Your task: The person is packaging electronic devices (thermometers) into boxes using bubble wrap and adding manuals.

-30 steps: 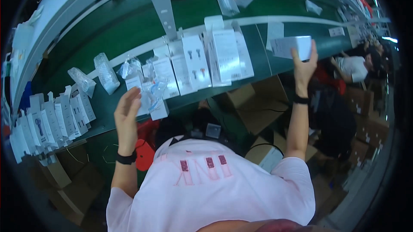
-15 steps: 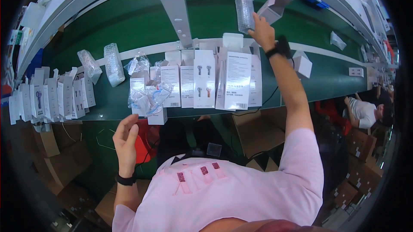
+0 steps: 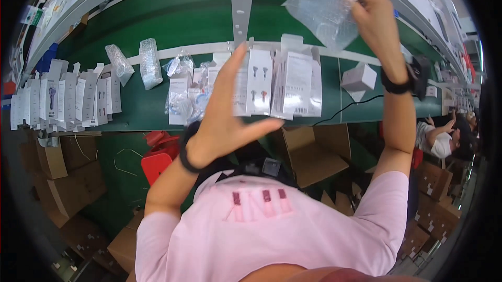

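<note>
Translucent bubble-wrap, a limp pouch (image 3: 321, 18), hangs to the right of the grey metal post (image 3: 241, 10), its upper edge pinched in the right hand (image 3: 374, 18), fingers closed on it; half a second ago it lay on the green belt (image 3: 191, 7). The left hand (image 3: 222, 114), thumb and fingers spread wide, visibly holding nothing, has moved up and rightward to just before the post's foot, over upright white cardboard boxes (image 3: 260, 80).

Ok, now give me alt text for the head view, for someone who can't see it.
A person's right hand holds up clear bubble wrap over a green workbench; the left hand, empty and open, is in front of white printed boxes standing along it.
</note>
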A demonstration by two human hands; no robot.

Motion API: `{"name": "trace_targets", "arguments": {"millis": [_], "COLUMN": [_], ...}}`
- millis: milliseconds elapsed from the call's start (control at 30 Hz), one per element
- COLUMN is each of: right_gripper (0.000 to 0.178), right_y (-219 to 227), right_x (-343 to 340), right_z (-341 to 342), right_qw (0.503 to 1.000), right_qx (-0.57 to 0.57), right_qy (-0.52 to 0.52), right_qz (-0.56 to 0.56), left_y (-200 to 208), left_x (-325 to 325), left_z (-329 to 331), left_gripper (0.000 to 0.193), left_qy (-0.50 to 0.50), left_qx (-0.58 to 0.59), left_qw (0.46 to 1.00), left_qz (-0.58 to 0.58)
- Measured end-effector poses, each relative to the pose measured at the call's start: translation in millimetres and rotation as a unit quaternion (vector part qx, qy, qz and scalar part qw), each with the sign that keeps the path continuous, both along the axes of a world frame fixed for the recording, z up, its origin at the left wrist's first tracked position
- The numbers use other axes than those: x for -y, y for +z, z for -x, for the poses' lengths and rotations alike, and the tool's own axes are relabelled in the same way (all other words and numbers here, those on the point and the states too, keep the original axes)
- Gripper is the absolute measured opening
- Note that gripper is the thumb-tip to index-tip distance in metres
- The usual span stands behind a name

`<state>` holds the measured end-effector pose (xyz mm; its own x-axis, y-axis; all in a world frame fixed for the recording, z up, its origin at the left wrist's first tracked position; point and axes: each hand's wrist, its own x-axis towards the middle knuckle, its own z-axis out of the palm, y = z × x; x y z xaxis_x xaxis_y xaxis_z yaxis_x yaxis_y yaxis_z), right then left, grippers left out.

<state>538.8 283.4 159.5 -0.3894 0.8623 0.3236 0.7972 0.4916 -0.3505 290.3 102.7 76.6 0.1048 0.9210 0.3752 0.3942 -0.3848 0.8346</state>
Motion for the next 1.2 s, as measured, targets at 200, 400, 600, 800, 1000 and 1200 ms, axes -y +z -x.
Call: {"name": "trace_targets", "arguments": {"millis": [200,400,600,800,1000,1200], "right_gripper": [0.023,0.025,0.038,0.036,0.094,0.041], "right_y": [93.1,68.3,60.8,51.9,42.7,-28.2], "right_x": [101.1,115.4,161.4,166.3,145.4,70.0], "right_z": [12.6,4.2,-25.6,-1.6,47.8,182.2], "right_qw": [0.924,0.964,0.945,0.955,0.961,0.807], "right_qx": [-0.281,-0.248,-0.208,-0.168,-0.049,-0.055], "right_qy": [0.077,0.095,0.206,0.196,0.270,0.318], "right_qz": [0.249,0.002,-0.146,-0.147,0.005,0.494], "left_y": [31.9,42.8,47.1,52.5,34.8,-14.5], "left_x": [-58.0,6.5,31.5,35.3,46.3,41.1], "left_z": [-15.7,-6.9,7.2,13.5,42.8,148.7], "left_gripper": [0.093,0.061,0.064,0.057,0.056,0.066], "left_qy": [-0.053,-0.006,0.064,0.075,0.036,0.070], "left_qx": [-0.075,-0.031,-0.084,-0.077,-0.076,0.122], "left_qw": [0.969,0.989,0.984,0.989,0.995,0.973], "left_qz": [-0.228,-0.146,-0.146,-0.106,-0.059,0.183]}}
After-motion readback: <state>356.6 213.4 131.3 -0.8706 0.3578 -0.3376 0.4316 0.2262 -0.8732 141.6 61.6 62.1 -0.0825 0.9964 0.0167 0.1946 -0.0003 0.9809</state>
